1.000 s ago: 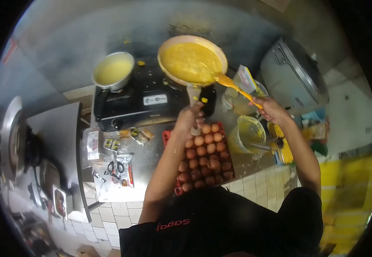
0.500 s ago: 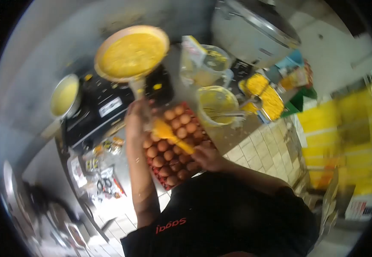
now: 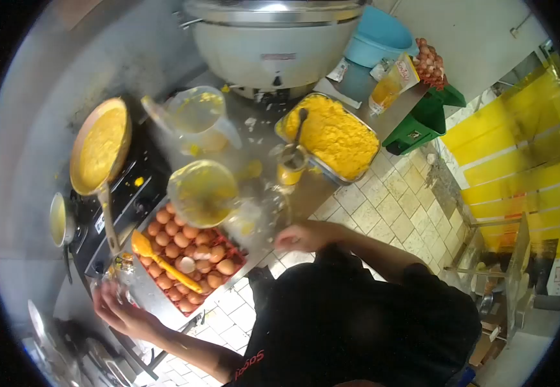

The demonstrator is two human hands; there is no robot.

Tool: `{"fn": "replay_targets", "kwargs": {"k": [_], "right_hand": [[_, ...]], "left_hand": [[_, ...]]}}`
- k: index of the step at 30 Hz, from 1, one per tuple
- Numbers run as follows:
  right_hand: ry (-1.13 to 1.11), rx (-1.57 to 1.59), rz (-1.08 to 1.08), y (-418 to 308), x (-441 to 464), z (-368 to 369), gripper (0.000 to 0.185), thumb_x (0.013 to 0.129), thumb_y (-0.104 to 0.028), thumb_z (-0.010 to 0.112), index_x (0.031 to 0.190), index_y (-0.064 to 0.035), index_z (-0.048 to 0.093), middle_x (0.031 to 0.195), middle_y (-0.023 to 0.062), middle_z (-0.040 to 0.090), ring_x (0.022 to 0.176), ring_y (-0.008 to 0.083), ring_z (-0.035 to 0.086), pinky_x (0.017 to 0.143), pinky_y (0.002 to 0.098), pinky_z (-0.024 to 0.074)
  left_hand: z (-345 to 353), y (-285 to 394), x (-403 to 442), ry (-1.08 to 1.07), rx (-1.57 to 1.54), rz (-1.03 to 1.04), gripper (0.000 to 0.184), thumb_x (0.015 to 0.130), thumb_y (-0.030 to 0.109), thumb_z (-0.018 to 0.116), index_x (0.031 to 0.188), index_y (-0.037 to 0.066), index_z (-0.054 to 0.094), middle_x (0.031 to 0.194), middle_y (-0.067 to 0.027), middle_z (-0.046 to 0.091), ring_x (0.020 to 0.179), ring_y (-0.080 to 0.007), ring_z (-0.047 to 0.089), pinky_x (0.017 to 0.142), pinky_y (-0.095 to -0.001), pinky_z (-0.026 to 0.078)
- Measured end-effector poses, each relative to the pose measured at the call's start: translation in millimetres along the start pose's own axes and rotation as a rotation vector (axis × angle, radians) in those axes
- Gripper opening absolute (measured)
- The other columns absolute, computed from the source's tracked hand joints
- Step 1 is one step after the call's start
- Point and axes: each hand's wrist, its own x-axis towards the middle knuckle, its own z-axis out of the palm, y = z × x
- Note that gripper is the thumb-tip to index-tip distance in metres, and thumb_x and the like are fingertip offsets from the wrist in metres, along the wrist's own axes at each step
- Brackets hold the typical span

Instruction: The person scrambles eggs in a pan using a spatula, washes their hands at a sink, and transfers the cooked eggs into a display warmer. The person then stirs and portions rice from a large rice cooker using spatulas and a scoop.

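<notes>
My left hand (image 3: 117, 311) is open, fingers apart, beside the lower left of the egg tray and below the pan handle, with nothing visible in it. My right hand (image 3: 298, 237) is by the counter's front edge, fingers loosely bent, with nothing visible in them. Between the hands is a red tray of brown eggs (image 3: 180, 242); one broken shell shows among them. Across the eggs lies an orange spatula (image 3: 169, 265). A frying pan (image 3: 100, 148) of yellow egg mixture sits on the stove, its handle towards my left hand. A blurred bowl (image 3: 203, 193) with yellow residue stands behind the tray.
At the back is a large rice cooker (image 3: 276, 51). A rectangular container of scrambled egg (image 3: 334, 137) and a small cup (image 3: 291, 164) stand right of the bowl. A clear jug (image 3: 197, 111) is near the stove; a small pot (image 3: 62, 219) is far left. A green bin (image 3: 422, 119) stands beyond the counter.
My right hand has let go of the spatula, which now lies on the eggs, and moved away right. My left hand has left the pan handle. The view has turned right.
</notes>
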Motion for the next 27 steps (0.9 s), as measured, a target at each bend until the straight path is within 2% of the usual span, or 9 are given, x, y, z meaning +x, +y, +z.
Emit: {"fn": "replay_targets", "kwargs": {"k": [3,5,7,9,15,21,22,23,27], "right_hand": [[0.047,-0.135,0.359,73,-111,-83,0.029,0.089,-0.032,0.06,0.098,-0.0058,0.066,0.091,0.0107,0.069,0.08,0.0163,0.065,0.072,0.0304,0.0504],[0.239,-0.337,0.467,129,-176,-118,0.028,0.087,-0.031,0.062,0.093,-0.0045,0.067,0.087,0.0099,0.07,0.075,0.0184,0.066,0.067,0.032,0.0513],[0.442,-0.213,0.478,177,-224,-151,0.029,0.087,-0.032,0.062,0.09,-0.0035,0.068,0.083,0.0098,0.07,0.072,0.0194,0.067,0.066,0.0324,0.0514],[0.632,-0.13,0.527,197,-259,-176,0.03,0.087,-0.032,0.062,0.086,-0.0025,0.068,0.079,0.0098,0.07,0.071,0.0199,0.067,0.065,0.0323,0.0513],[0.93,-0.023,0.564,217,-323,-199,0.035,0.089,-0.035,0.06,0.085,-0.001,0.068,0.075,0.0106,0.068,0.07,0.0196,0.065,0.066,0.032,0.0504],[1.071,0.033,0.64,257,-404,-160,0.034,0.088,-0.036,0.063,0.099,-0.0045,0.069,0.079,0.0121,0.069,0.071,0.0184,0.065,0.066,0.0326,0.0508],[1.018,0.153,0.732,251,-422,-163,0.037,0.085,-0.038,0.064,0.103,-0.006,0.068,0.091,0.0184,0.069,0.083,0.0302,0.067,0.074,0.038,0.0521],[1.055,0.22,0.736,271,-440,-158,0.036,0.085,-0.037,0.065,0.104,-0.0064,0.068,0.09,0.0187,0.069,0.083,0.03,0.067,0.074,0.038,0.0521],[1.163,0.312,0.797,271,-514,-195,0.037,0.085,-0.035,0.066,0.105,-0.0049,0.068,0.09,0.0182,0.069,0.083,0.028,0.067,0.074,0.0375,0.052]], "left_hand": [[16,-17,-71,-0.669,-0.389,0.048,0.033,0.096,0.023,0.051,0.119,-0.001,0.05,0.105,-0.0115,0.061,0.09,-0.0199,0.063,0.074,-0.029,0.051],[77,4,-139,-0.88,-0.111,0.019,0.029,0.093,0.014,0.057,0.118,0.001,0.05,0.1,-0.0086,0.062,0.079,-0.0164,0.063,0.068,-0.0247,0.05],[141,35,-205,-1.16,-0.274,-0.336,0.03,0.087,0.003,0.064,0.115,0.001,0.053,0.096,-0.0069,0.063,0.077,-0.0116,0.061,0.068,-0.0229,0.05],[190,22,-252,-1.358,-0.096,-0.367,0.031,0.082,-0.005,0.068,0.111,0.001,0.057,0.09,-0.0051,0.065,0.079,-0.0093,0.06,0.071,-0.0239,0.051],[317,67,-375,-1.685,-0.111,-0.286,0.011,0.089,0.009,0.065,0.097,0.002,0.067,0.087,-0.006,0.068,0.08,-0.0113,0.064,0.074,-0.0248,0.05],[411,95,-468,-1.997,-0.164,-0.379,0.02,0.09,0.013,0.063,0.106,0.001,0.063,0.086,-0.0066,0.067,0.079,-0.012,0.063,0.071,-0.0251,0.05],[424,102,-485,-2.035,-0.157,-0.403,0.021,0.09,0.012,0.063,0.108,0.001,0.062,0.086,-0.007,0.067,0.079,-0.0127,0.063,0.072,-0.0253,0.051],[435,109,-501,-2.066,-0.144,-0.437,0.021,0.09,0.011,0.063,0.109,0.001,0.061,0.085,-0.0073,0.066,0.079,-0.0135,0.063,0.072,-0.0256,0.051],[491,135,-574,-2.245,-0.059,-0.264,0.025,0.089,0.012,0.065,0.112,0.003,0.06,0.086,-0.0088,0.066,0.079,-0.0129,0.063,0.071,-0.0265,0.051]]}}
